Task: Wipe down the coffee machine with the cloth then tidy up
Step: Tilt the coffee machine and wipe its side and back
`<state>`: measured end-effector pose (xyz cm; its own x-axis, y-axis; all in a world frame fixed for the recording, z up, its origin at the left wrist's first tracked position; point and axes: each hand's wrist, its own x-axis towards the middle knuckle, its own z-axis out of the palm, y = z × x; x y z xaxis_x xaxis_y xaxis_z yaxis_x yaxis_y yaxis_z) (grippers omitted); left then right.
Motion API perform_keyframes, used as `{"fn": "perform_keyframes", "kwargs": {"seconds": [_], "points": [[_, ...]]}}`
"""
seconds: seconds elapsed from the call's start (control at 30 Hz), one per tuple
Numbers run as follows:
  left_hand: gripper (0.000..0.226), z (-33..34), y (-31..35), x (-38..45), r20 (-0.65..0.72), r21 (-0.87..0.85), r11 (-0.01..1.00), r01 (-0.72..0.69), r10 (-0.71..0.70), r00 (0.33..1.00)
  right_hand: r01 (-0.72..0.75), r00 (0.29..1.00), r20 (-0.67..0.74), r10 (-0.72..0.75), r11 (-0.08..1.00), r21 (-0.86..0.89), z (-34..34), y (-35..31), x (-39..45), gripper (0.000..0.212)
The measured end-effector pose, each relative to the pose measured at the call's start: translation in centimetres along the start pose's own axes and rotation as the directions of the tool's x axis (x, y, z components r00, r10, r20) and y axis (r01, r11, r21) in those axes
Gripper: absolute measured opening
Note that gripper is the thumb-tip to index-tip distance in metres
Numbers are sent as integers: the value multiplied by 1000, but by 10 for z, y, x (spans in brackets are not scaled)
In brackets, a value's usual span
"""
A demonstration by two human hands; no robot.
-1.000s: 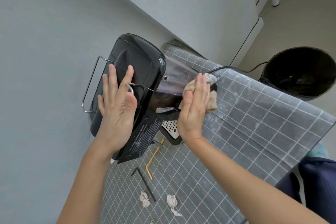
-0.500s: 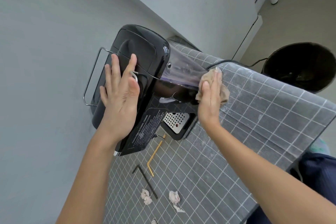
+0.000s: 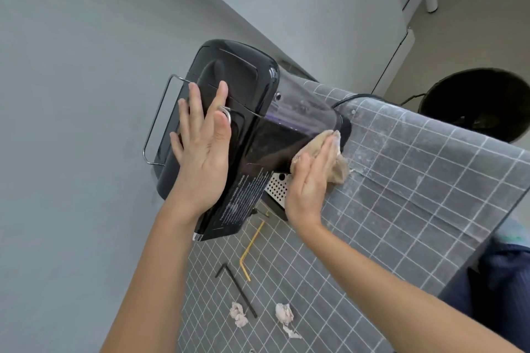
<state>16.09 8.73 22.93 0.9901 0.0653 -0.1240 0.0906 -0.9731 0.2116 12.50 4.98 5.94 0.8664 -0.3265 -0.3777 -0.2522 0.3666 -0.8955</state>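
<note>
A glossy black coffee machine (image 3: 246, 86) stands on a grey checked tablecloth (image 3: 401, 186) against the wall. My left hand (image 3: 203, 149) lies flat on its top, fingers spread, steadying it. My right hand (image 3: 311, 180) presses a crumpled beige cloth (image 3: 337, 165) against the machine's lower right side, near the perforated metal drip tray (image 3: 276, 186). The smoky clear water tank (image 3: 304, 114) sits just above the cloth.
A yellow bent straw (image 3: 251, 246), a black bent straw (image 3: 236, 286) and two crumpled paper scraps (image 3: 238, 314) (image 3: 284, 314) lie on the cloth near me. A black bin (image 3: 481, 100) stands on the floor beyond the table's right edge. A power cord (image 3: 355, 97) runs behind the machine.
My right hand has slid the cloth along the machine's right side, out toward the back and then down to the lower part by the drip tray. The left hand stays on top.
</note>
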Motion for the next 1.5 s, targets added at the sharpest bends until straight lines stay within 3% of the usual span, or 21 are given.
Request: {"fn": "perform_keyframes", "kwargs": {"seconds": [0.07,0.13,0.2,0.23,0.33,0.4,0.5,0.6,0.67,0.73,0.8,0.87,0.93,1.0,1.03,1.1,1.17,1.27,1.33,1.43,1.5], "points": [[66,0,-1,1,-7,2,1000,-2,2,1000,92,993,71,-91,996,-18,9,-13,-30,62],[64,0,0,1,-2,0,1000,12,-12,1000,308,944,119,-306,951,5,18,-45,-34,62],[63,0,1,2,3,-8,1000,17,-17,1000,488,870,84,-485,872,-25,22,-69,-10,62],[63,0,1,3,2,-11,1000,20,-20,1000,503,864,46,-501,863,-44,21,-69,7,62],[67,0,-1,3,-4,-12,1000,16,-16,1000,242,967,-80,-242,970,-22,9,-34,33,64],[73,1,-3,3,-8,-19,1000,-1,1,1000,132,991,-20,-132,991,-29,8,-19,9,62],[74,1,-4,4,-8,-36,999,9,-9,1000,367,926,120,-359,928,-59,21,-35,-37,62],[68,0,-1,3,3,-26,999,22,-22,1000,530,848,64,-527,847,-45,22,-72,0,61],[65,-1,1,3,9,-27,999,27,-27,1000,411,911,-18,-412,911,-31,16,-63,42,60],[66,-1,1,2,7,-26,999,24,-24,1000,181,975,-127,-180,984,-7,6,-31,65,61],[70,0,-1,1,-8,-22,1000,6,-6,1000,19,991,-132,-16,1000,21,0,-11,47,63],[73,1,-3,2,-15,-20,1000,7,-7,1000,69,995,-67,-67,997,22,8,-27,11,61],[75,1,-3,3,-5,-26,999,19,-19,1000,287,958,8,-287,958,-3,18,-61,-6,59],[74,1,-2,3,0,-35,999,20,-20,1000,464,885,-31,-465,885,-15,23,-93,13,55],[72,1,-2,3,2,-34,999,20,-20,1000,457,888,-69,-455,890,2,23,-96,33,51],[72,1,-2,3,3,-36,999,21,-21,1000,320,939,-140,-314,947,16,14,-75,75,47],[75,0,-1,3,5,-38,999,19,-19,1000,76,984,-163,-74,997,7,-1,-39,93,52],[78,0,-2,2,-1,-39,999,16,-16,1000,-55,996,-61,59,997,54,-12,-13,46,55],[79,0,-3,3,0,-35,999,18,-18,1000,21,999,43,-21,1000,9,-6,-33,2,55],[76,1,-4,4,-3,-34,999,12,-12,1000,341,938,82,-336,939,-44,-4,-76,14,55],[73,1,-4,5,1,-24,1000,6,-6,1000,347,935,100,-339,934,-79,-10,-81,63,44]]}}
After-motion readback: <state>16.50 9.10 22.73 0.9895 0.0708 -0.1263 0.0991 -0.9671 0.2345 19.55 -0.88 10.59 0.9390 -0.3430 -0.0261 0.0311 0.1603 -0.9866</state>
